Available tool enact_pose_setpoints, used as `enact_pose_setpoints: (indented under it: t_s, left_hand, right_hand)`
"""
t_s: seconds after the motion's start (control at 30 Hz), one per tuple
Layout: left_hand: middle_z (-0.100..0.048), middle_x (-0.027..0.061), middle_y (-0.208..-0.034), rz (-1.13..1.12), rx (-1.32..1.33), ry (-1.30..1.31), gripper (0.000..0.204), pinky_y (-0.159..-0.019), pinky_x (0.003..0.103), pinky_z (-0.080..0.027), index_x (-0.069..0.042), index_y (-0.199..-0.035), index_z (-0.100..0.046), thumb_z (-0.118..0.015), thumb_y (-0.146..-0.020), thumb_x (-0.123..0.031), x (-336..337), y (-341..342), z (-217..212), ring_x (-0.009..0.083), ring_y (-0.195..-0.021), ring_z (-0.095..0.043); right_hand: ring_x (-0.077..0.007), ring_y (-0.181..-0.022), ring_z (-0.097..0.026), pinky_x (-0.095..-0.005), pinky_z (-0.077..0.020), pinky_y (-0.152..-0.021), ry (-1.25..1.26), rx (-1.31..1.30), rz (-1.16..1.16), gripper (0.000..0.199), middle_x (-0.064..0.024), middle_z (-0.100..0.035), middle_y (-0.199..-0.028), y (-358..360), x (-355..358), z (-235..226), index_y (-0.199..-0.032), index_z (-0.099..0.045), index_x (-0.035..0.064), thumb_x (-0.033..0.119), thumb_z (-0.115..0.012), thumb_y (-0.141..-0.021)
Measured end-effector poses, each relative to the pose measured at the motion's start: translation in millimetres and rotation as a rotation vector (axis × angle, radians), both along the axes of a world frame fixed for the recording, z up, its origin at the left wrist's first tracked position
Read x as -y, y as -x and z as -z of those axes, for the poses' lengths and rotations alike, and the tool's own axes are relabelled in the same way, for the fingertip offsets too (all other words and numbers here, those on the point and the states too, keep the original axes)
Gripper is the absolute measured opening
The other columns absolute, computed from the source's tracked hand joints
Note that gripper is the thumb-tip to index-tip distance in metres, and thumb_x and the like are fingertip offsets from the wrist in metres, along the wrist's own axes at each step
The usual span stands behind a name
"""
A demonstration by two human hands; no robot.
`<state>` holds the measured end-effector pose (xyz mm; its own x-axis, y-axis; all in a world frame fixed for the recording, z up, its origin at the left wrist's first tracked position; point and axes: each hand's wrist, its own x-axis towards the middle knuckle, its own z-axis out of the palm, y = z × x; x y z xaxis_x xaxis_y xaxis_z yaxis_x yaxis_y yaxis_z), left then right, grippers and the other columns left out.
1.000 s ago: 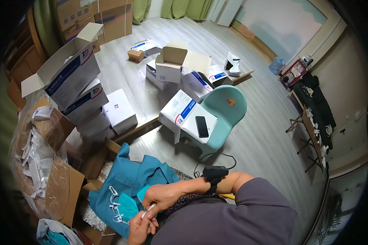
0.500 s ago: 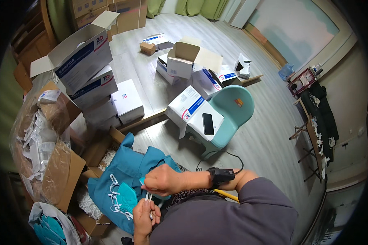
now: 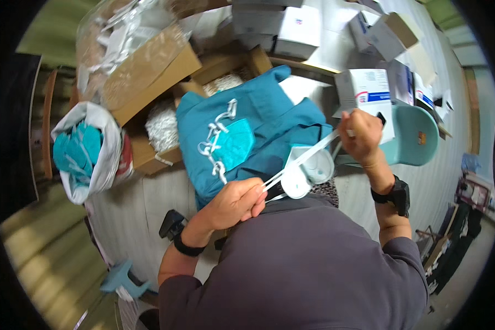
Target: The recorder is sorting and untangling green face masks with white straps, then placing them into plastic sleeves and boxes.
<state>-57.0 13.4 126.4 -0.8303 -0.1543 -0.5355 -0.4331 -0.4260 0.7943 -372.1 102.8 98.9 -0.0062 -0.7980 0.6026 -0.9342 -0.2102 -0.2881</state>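
White elastic straps (image 3: pixel 308 155) are pulled taut on a slant between my two hands. My left hand (image 3: pixel 239 203), closed in a pinch, grips their lower end close to my body. My right hand (image 3: pixel 362 137) is a fist around the upper end, farther right. Just behind the straps is a teal face mask (image 3: pixel 320 166), its white inner side showing; I cannot tell whether it is flat or folded. A second teal mask (image 3: pixel 236 144) with knotted white straps lies on the blue-teal cloth (image 3: pixel 269 102) over my lap, left of my hands.
At the left stands a white bag (image 3: pixel 111 129) of teal masks. Beyond the cloth, an open carton holds white straps (image 3: pixel 162 125). Bagged white pieces (image 3: pixel 140 27) fill another carton. A light-teal chair (image 3: pixel 421 137) bearing a white box (image 3: pixel 363 85) stands right.
My hands, close together before, are now wide apart, with the straps stretched between them. My right hand has moved up and right. The head view has swung left.
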Motion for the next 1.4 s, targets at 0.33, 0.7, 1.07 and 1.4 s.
enact_pose_setpoints:
  t_s: [0.33, 0.7, 1.07, 1.4]
  left_hand:
    - [-0.054, 0.0036, -0.066, -0.096, -0.129, -0.208, 0.032, -0.041, 0.019, -0.030, -0.005, -0.079, -0.049, -0.042, -0.103, -0.027, -7, -19, 29, 0.0044, -0.047, -0.041]
    - [-0.066, 0.0230, -0.110, -0.476, -0.407, -0.912, 0.048, -0.088, 0.039, -0.057, 0.013, -0.125, -0.053, -0.040, -0.097, -0.024, -11, 2, 103, 0.0301, -0.097, -0.069]
    - [-0.067, 0.0136, -0.114, -0.664, -0.322, -0.574, 0.030, -0.090, 0.032, -0.055, 0.003, -0.121, -0.060, -0.062, -0.093, -0.008, -9, -13, 107, 0.0214, -0.102, -0.067]
    - [-0.068, 0.0129, -0.105, -0.712, -0.224, -0.383, 0.025, -0.090, 0.034, -0.054, 0.003, -0.114, -0.062, -0.056, -0.090, -0.003, -21, -25, 117, 0.0203, -0.097, -0.066]
  right_hand:
    - [-0.0168, -0.043, -0.044, -0.0275, -0.0364, -0.044, -0.166, 0.278, 0.139, 0.031, -0.0078, -0.044, -0.054, -5, -6, -2, -0.066, -0.043, 0.0033, -0.003, -0.070, -0.081]
    - [-0.0155, -0.045, -0.039, -0.0293, -0.0292, -0.045, -0.332, 0.620, -0.271, 0.032, -0.0050, -0.041, -0.056, -97, 2, 11, -0.064, -0.042, 0.0044, -0.002, -0.071, -0.078]
    - [-0.0178, -0.056, -0.050, -0.0280, -0.0365, -0.051, -0.238, 0.544, -0.341, 0.027, -0.0076, -0.052, -0.067, -108, 13, -10, -0.065, -0.045, 0.0027, -0.006, -0.070, -0.073]
    - [-0.0198, -0.073, -0.063, -0.0296, -0.0475, -0.065, -0.350, 0.715, -0.522, 0.028, -0.0154, -0.070, -0.090, -104, 17, -18, -0.066, -0.042, 0.0048, -0.004, -0.066, -0.077]
